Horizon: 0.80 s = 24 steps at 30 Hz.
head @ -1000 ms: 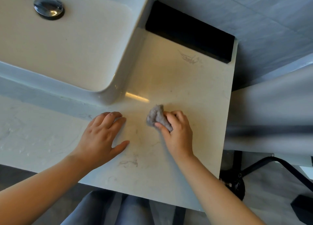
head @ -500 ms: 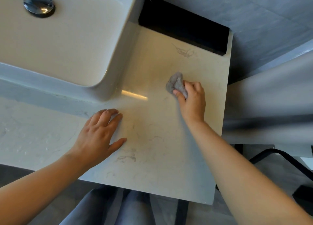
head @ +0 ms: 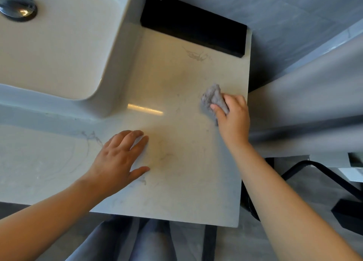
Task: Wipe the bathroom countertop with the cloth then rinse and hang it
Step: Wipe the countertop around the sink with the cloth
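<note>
A small crumpled grey cloth (head: 213,97) lies pressed on the pale marble countertop (head: 176,80) close to its right edge. My right hand (head: 233,119) grips the cloth, with the thumb over its near side and the fingers curled behind it. My left hand (head: 119,160) rests flat on the countertop nearer to me, fingers straight and spread, holding nothing. Faint grey streaks mark the stone near the back and near my left thumb.
A white rectangular basin (head: 59,45) with a chrome drain plug (head: 17,6) stands at the left. A black block (head: 194,23) sits against the grey tiled wall at the back. Right of the countertop's edge is a drop to the floor and a black frame (head: 314,174).
My right hand has slid the cloth from the countertop's middle away from me and rightward, now close to the right edge. My left hand has stayed flat in place.
</note>
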Each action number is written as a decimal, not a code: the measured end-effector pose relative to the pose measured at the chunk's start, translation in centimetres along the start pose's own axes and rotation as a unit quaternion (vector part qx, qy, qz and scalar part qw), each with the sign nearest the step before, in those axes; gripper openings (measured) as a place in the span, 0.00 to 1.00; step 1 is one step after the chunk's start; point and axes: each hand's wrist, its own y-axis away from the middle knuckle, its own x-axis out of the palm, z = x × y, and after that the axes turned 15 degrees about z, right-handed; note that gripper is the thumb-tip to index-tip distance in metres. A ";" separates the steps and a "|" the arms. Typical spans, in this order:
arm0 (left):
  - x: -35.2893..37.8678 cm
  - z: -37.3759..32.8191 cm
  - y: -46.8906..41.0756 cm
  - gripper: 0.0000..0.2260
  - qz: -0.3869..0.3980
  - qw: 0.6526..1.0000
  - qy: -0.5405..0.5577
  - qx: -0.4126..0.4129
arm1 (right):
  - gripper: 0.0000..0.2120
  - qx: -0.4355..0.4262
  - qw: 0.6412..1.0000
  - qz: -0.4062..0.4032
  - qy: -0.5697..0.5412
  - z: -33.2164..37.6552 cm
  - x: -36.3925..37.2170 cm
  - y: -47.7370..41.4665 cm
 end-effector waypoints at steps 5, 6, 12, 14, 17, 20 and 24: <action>0.5 -0.1 0.1 0.32 -0.016 1.000 -0.006 -0.001 | 0.13 0.018 1.000 0.005 0.017 -1.8 2.0 -0.4; 0.6 -0.1 0.1 0.32 -0.020 1.000 -0.008 0.001 | 0.13 0.012 1.000 -0.005 0.024 -1.8 2.6 1.1; 0.8 0.0 0.2 0.32 -0.020 1.000 -0.017 0.005 | 0.11 -0.015 0.999 0.035 -0.011 0.1 4.3 11.5; 0.7 -0.1 0.2 0.32 -0.020 1.000 -0.014 0.005 | 0.10 -0.018 0.996 0.071 -0.044 0.2 3.0 11.6; 0.5 -0.2 0.2 0.33 -0.013 1.000 -0.017 0.005 | 0.11 -0.015 0.998 0.030 -0.054 -0.9 0.5 8.3; 0.4 -0.4 0.2 0.34 -0.001 1.000 -0.017 -0.003 | 0.12 0.022 0.999 -0.014 -0.023 -3.0 -1.3 3.2; -0.1 -1.5 0.2 0.35 -0.013 1.000 -0.007 -0.017 | 0.13 0.045 0.999 0.003 0.023 -4.8 -0.6 1.0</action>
